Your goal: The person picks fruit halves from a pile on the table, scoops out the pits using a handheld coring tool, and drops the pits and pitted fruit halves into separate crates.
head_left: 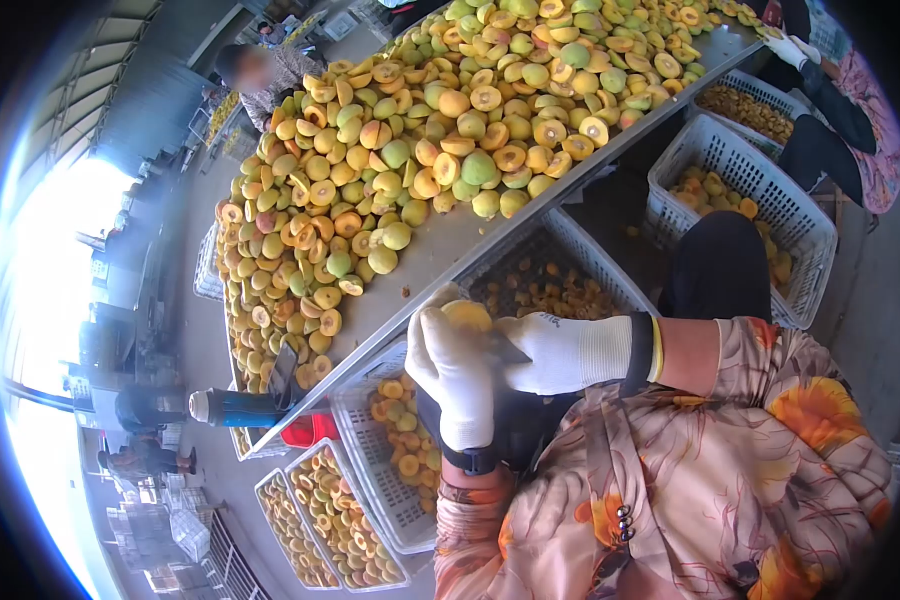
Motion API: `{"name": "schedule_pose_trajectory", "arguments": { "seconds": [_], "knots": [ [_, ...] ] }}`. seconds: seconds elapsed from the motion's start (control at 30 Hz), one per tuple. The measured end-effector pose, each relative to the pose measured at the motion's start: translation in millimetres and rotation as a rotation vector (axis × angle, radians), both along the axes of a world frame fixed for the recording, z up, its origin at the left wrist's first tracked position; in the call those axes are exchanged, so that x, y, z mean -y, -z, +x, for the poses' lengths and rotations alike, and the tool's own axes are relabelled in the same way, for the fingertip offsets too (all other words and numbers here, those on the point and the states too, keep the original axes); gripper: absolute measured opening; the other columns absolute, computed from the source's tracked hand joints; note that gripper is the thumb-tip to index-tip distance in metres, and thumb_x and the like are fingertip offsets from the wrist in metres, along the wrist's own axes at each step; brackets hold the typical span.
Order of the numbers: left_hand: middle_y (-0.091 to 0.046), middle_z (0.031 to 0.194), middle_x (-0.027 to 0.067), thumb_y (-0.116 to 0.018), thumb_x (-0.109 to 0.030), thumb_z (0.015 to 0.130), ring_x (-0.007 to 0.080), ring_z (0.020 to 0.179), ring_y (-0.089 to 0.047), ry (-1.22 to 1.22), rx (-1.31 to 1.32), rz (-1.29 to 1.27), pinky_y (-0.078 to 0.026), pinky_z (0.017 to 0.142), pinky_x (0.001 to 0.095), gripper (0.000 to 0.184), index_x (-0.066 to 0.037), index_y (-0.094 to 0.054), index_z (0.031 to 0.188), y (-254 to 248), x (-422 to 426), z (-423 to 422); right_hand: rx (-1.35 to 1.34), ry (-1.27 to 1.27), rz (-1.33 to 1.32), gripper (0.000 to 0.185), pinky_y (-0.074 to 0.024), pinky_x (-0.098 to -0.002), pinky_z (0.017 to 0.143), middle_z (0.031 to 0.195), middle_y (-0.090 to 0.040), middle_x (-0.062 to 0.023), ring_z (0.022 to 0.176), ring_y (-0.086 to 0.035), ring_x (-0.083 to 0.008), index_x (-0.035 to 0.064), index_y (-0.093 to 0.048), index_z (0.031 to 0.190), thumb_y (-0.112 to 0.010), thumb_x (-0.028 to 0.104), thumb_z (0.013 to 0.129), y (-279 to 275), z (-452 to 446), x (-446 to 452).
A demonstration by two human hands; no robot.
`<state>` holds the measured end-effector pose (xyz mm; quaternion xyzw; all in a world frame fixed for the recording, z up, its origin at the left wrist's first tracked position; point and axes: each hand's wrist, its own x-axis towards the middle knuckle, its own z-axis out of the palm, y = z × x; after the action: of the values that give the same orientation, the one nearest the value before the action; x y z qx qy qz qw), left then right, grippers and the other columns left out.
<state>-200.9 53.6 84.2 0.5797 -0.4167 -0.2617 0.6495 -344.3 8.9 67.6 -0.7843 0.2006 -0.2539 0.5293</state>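
My left hand (pixel 450 365), in a white glove with a dark watch at the wrist, is closed around a yellow fruit (pixel 467 315) near the table's front edge. Beside it, my right hand (pixel 560 352), also gloved in white, is closed against the fruit. A dark, blurred tool, perhaps a knife (pixel 512 352), shows between the hands, gripped by the right one. Halved and whole yellow-green fruits (pixel 370 165) are heaped on the metal table (pixel 440 243) beyond.
Below the table edge stand crates of fruit: one at the right (pixel 820 240), one by my left arm (pixel 350 420), one beneath my hands (pixel 595 250). A blue bottle (pixel 245 408) lies left. Co-workers (pixel 850 130) sit at the right and behind the table (pixel 270 90).
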Motion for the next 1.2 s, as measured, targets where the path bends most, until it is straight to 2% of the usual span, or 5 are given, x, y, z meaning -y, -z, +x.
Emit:
{"name": "schedule_pose_trajectory", "arguments": {
  "seconds": [0.6,0.7,0.87,1.1,1.2],
  "knots": [
    [-0.07,0.091,0.0167,-0.047,-0.049,0.108,0.0221,0.077,-0.067,0.108,-0.404,0.044,-0.055,0.07,0.0341,0.055,0.003,-0.064,0.113,5.0,15.1,-8.9,0.002,-0.138,0.167,0.029,-0.0543,-0.0412,0.085,0.096,-0.072,-0.0211,0.093,-0.071,-0.0309,-0.004,-0.065,0.109,-0.066,0.015,0.087,18.3,-3.7,18.8],
    [-0.069,0.089,0.0164,-0.048,-0.05,0.107,0.0228,0.074,-0.066,0.234,-0.282,0.06,-0.054,0.067,0.0348,0.054,0.002,-0.065,0.111,12.0,17.0,-0.6,0.02,-0.159,0.09,0.024,-0.0557,-0.0386,0.07,0.081,-0.07,-0.0169,0.075,-0.07,-0.0263,-0.0035,-0.064,0.102,-0.066,0.015,0.088,29.9,-4.8,22.8],
    [-0.072,0.086,0.0179,-0.057,-0.054,0.1,0.0242,0.069,-0.068,0.304,-0.369,0.06,-0.057,0.065,0.0361,0.06,0.005,-0.069,0.103,9.3,23.0,-1.5,-0.063,-0.278,0.493,0.017,-0.0401,-0.0294,0.042,0.058,-0.053,-0.0049,0.044,-0.052,-0.0145,0.0024,-0.058,0.085,-0.063,0.018,0.09,35.8,-5.0,17.4],
    [-0.072,0.091,0.0213,-0.053,-0.055,0.103,0.0262,0.073,-0.069,0.565,-0.67,-0.012,-0.058,0.065,0.0367,0.061,0.004,-0.066,0.107,28.8,28.2,4.1,0.0,-0.605,1.27,0.019,-0.0307,-0.0259,0.036,0.052,-0.041,0.0024,0.039,-0.038,-0.0096,0.0101,-0.049,0.078,-0.064,0.015,0.088,18.6,-18.4,25.4],
    [-0.072,0.093,0.0208,-0.053,-0.054,0.104,0.0261,0.074,-0.069,0.316,-0.629,0.07,-0.058,0.066,0.0364,0.06,0.004,-0.065,0.11,18.0,25.8,9.3,0.062,-0.68,1.157,0.013,-0.0318,-0.0259,0.037,0.054,-0.045,0.0011,0.04,-0.041,-0.0086,0.0071,-0.057,0.083,-0.067,0.014,0.086,22.3,-15.6,27.3]
  ]
}}
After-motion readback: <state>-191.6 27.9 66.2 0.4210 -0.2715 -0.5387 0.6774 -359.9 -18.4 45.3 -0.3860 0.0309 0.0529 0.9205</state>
